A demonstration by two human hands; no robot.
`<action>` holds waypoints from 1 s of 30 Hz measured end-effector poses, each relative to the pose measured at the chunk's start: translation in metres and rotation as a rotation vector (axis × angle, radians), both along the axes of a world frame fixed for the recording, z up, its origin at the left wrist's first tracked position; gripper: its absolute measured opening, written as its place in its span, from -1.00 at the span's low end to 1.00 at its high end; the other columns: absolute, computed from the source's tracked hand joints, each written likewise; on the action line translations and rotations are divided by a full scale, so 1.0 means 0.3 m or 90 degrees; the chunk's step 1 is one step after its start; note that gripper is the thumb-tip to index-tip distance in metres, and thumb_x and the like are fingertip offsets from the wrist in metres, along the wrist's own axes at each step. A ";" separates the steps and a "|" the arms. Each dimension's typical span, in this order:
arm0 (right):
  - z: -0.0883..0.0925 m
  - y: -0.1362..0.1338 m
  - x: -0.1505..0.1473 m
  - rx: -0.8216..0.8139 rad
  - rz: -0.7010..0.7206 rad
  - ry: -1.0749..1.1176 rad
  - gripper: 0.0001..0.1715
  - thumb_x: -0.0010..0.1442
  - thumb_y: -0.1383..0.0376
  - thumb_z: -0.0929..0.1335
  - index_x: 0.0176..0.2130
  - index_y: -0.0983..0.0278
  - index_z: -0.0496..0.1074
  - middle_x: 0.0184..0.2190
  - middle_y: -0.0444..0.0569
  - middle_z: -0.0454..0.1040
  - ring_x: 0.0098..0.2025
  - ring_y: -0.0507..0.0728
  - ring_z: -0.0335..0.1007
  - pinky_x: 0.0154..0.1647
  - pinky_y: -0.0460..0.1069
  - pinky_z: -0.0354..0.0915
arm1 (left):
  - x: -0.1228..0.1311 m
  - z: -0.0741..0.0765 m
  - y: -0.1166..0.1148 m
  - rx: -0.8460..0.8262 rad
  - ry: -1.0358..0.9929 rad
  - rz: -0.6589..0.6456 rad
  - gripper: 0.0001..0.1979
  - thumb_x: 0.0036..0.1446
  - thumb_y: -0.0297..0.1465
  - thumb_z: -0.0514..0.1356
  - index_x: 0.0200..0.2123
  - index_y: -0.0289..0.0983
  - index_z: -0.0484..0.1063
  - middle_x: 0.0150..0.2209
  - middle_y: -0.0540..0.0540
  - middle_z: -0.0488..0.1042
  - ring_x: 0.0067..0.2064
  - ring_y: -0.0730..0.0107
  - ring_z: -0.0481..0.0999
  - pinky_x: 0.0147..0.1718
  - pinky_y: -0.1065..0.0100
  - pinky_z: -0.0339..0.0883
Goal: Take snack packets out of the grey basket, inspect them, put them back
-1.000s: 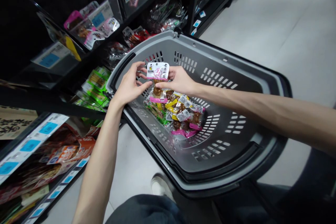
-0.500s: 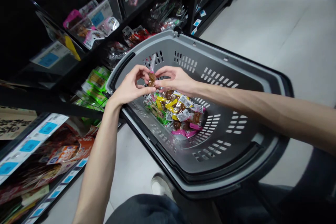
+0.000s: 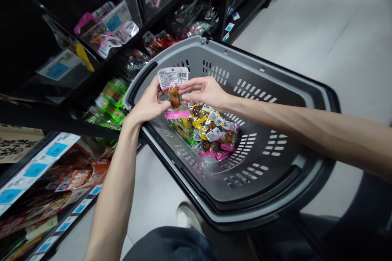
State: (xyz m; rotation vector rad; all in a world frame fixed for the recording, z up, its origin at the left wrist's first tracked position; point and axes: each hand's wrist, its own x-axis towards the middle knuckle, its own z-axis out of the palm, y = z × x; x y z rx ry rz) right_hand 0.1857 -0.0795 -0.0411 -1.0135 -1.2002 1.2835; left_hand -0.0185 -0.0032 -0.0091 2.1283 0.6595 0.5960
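Observation:
A small clear snack packet [image 3: 175, 97] with brown food inside, pink bands and a white barcode label faces me above the shopping basket [image 3: 288, 89]. My left hand [image 3: 150, 102] grips its left edge between thumb and fingers. From the other side, my right hand [image 3: 206, 93] pinches the packet's right edge, its fingers bent toward the thumb. Below both hands, in the basket's bottom, lies a pile of similar snack packets [image 3: 214, 124] with yellow and pink strips, with some green packets [image 3: 185, 132] at its left side.
Dark shelving [image 3: 101, 77] with hanging snack packs and blue price tags [image 3: 58, 69] runs along the left. Lower down are orange-red bags [image 3: 78, 177] behind a price strip [image 3: 36, 169]. My white shoe [image 3: 187, 215] stands on the pale floor [image 3: 337, 28] beside the basket.
The snack packet has turned from edge-on to flat, so its white label and pink bands now show. Both hands stay in nearly the same place, a little further apart.

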 end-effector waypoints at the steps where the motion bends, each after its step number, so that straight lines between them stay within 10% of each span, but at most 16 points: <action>1: 0.000 0.001 0.000 0.001 -0.002 -0.003 -0.46 -0.07 0.16 0.57 -0.07 0.26 0.58 -0.12 0.06 0.59 -0.23 0.16 0.55 -0.23 0.08 0.55 | 0.000 -0.002 0.003 0.006 0.001 0.003 -0.27 -0.02 -0.35 0.31 0.24 -0.20 0.18 0.16 -0.29 0.36 0.19 -0.06 0.41 -0.01 0.06 0.51; 24: 0.006 -0.002 -0.012 0.023 0.030 0.008 -0.50 -0.09 0.20 0.57 -0.12 0.27 0.57 -0.11 0.05 0.59 -0.18 0.17 0.54 -0.18 0.09 0.53 | -0.015 0.002 0.010 0.041 0.013 0.022 -0.28 0.00 -0.05 0.37 0.13 -0.26 0.27 0.12 -0.28 0.40 0.12 0.01 0.47 0.05 0.09 0.46; 30: 0.004 0.013 -0.012 0.025 -0.141 0.016 -0.61 -0.10 0.14 0.58 -0.32 0.26 0.50 -0.34 -0.02 0.57 -0.28 0.14 0.51 -0.16 0.14 0.51 | -0.021 -0.010 0.025 0.027 -0.103 0.080 -0.14 -0.01 0.08 0.32 0.23 -0.17 0.10 0.15 -0.28 0.39 0.13 0.04 0.50 0.05 0.07 0.45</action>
